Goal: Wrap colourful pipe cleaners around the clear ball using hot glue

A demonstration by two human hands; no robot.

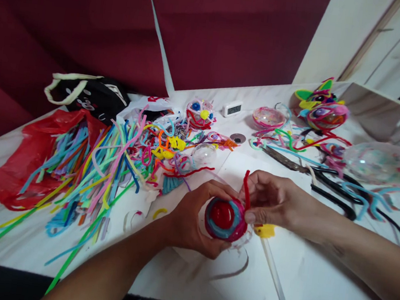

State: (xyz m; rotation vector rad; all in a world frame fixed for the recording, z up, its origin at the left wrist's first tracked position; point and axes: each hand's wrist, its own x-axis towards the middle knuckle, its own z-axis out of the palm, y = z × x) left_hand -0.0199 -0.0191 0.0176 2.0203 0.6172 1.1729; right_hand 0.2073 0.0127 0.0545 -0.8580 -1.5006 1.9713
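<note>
My left hand [192, 219] wraps round a ball [223, 214] covered in coiled pipe cleaners, with a red centre, a blue ring and a magenta outer band. Clear plastic shows at the ball's lower right. In the pinched fingers of my right hand [274, 199] is a red pipe cleaner [246, 189], its free end pointing up. Its lower end meets the ball's right side; whether it is stuck there I cannot tell. Under the right wrist lies a yellow piece [265, 231] with a long translucent rod [279, 279] running toward the front edge.
Loose pipe cleaners [112, 159] spill from a red plastic bag [21, 163] at left, before a black bag [90, 96]. Scissors [285, 160] and a clear plastic shell [382, 163] lie at right. Behind stand a small digital clock [232, 109] and a decorated ball [200, 114].
</note>
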